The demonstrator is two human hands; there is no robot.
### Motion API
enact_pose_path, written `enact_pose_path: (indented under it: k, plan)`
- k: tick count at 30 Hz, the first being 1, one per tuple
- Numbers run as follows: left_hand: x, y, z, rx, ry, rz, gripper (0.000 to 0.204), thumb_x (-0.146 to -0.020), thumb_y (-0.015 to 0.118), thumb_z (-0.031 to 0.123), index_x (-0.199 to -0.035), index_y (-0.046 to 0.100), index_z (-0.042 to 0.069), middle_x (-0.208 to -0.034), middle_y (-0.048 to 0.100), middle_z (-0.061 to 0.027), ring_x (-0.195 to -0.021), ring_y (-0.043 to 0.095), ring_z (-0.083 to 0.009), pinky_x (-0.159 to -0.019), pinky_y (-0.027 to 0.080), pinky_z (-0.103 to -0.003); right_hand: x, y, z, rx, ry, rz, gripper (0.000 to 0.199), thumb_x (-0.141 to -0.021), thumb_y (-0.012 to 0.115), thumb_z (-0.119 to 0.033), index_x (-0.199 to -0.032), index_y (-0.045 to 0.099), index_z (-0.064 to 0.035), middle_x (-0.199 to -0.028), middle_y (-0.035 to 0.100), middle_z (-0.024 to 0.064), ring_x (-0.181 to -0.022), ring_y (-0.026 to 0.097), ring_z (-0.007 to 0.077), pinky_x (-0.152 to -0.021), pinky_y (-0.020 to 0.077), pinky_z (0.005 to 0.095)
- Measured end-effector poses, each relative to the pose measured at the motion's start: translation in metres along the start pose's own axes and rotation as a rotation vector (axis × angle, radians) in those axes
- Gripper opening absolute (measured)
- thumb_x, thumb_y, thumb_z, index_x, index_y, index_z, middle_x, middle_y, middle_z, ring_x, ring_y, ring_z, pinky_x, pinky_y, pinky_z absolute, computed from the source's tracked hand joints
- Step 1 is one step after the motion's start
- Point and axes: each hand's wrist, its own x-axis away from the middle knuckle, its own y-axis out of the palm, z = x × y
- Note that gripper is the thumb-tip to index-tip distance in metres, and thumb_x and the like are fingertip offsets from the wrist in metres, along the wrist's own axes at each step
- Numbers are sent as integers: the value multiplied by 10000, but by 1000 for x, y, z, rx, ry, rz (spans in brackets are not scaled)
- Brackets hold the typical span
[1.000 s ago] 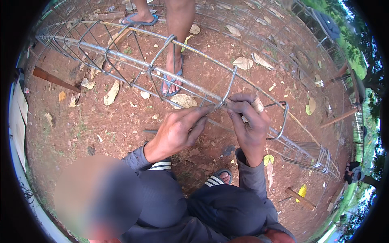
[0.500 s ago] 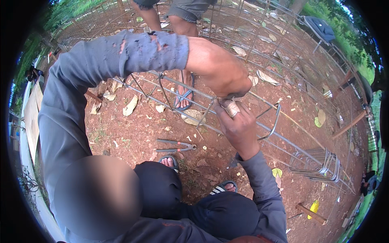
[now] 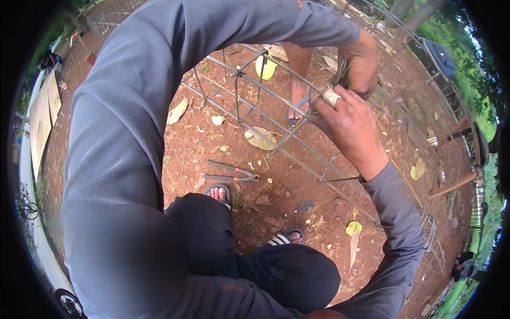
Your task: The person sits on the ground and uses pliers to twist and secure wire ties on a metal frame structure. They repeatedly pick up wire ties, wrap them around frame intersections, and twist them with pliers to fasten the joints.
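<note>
A cage of steel rebar [image 3: 287, 154] with bent stirrups [image 3: 237, 95] runs slantwise in front of me. My left arm arches across the top of the view. Its hand [image 3: 364, 66] curls around what looks like a bundle of thin tie wire [image 3: 341, 72], just beyond the cage's upper bar. My right hand [image 3: 348, 119], with a pale wrap on one finger, is closed close beside the left at that bar. What its fingertips pinch is hidden. Nippers with orange handles [image 3: 247, 176] lie on the soil near my left foot.
Another person's sandalled foot [image 3: 299, 106] stands beyond the cage. More wire-like steel frames [image 3: 414, 114] spread across the far right. A pile of bent stirrups [image 3: 431, 234] shows past my right sleeve. Dry leaves [image 3: 260, 139] litter the reddish soil. A flat board [image 3: 44, 119] lies far left.
Both hands have moved to the right and slightly away along the cage, staying close together. My left arm now covers more of the upper view. The nippers lie where they were.
</note>
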Motion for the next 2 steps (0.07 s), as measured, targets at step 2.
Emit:
enact_pose_path:
  k: [2]
  plan:
    - [3, 9, -5, 22, -33, 1, 729, -785, 627, 126, -1495, 509, 7, -1498, 542, -194, -1387, 495, -258, -1158, 406, -435, -17, -7, 5, -116, -19, -150, 201, -725, 761, -129, -918, 708, -112, -818, 634, 115, -980, 658, 321, -780, 537, 394]
